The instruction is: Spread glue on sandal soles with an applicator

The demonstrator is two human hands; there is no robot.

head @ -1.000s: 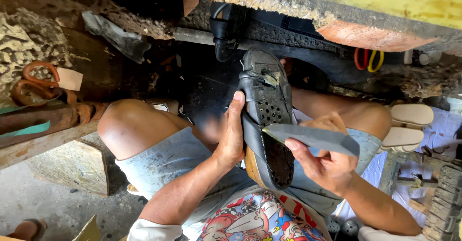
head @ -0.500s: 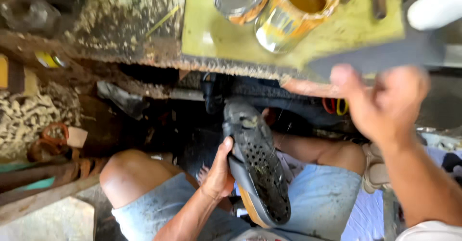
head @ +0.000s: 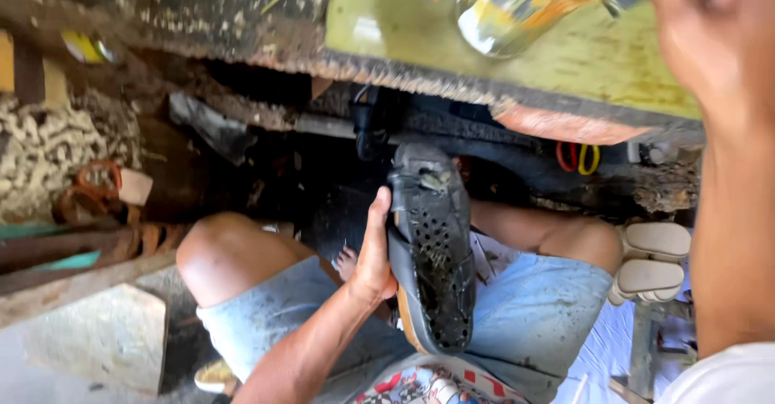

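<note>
- The left hand [head: 373, 255] grips a dark grey perforated rubber shoe sole [head: 432, 247] upright over the lap, thumb along its left edge, fingers wrapped behind it.
- The sole stands at the picture's centre, its toe pointing to 12 o'clock beneath the yellow-green worn wooden tabletop [head: 565, 65].
- The right hand [head: 710, 33] is raised at 1 o'clock, blurred; its grip cannot be told.
- A shiny metal tin can [head: 508, 8] sits on the tabletop at 12 o'clock.

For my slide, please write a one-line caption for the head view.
Left hand holds a dark perforated shoe over the lap; right hand is raised near a tin can.
</note>
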